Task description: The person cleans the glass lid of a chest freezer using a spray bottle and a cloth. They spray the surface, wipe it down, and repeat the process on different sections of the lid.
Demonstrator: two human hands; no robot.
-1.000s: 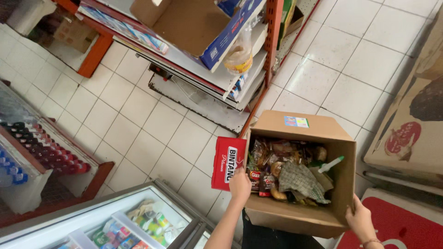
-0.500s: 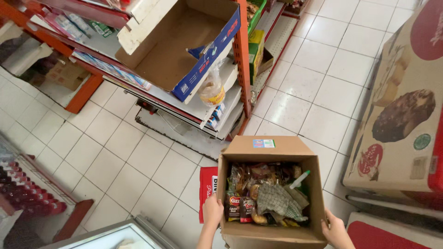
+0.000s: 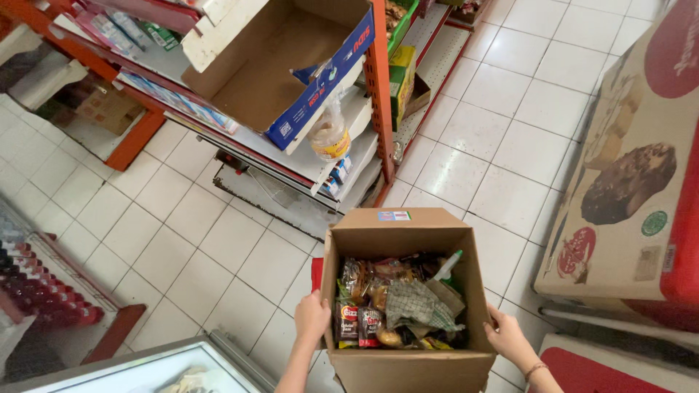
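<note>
- I have the open brown cardboard box clasped between both palms: left hand flat on its left wall, right hand on its right wall.
- I judge the carry goes best with even pressure from both sides and the box kept level, since it looks fully loaded.
- It hangs above the white tiled floor, near the orange metal shelving.
- Inside: snack packets, a grey checked cloth, a green-capped bottle.
</note>
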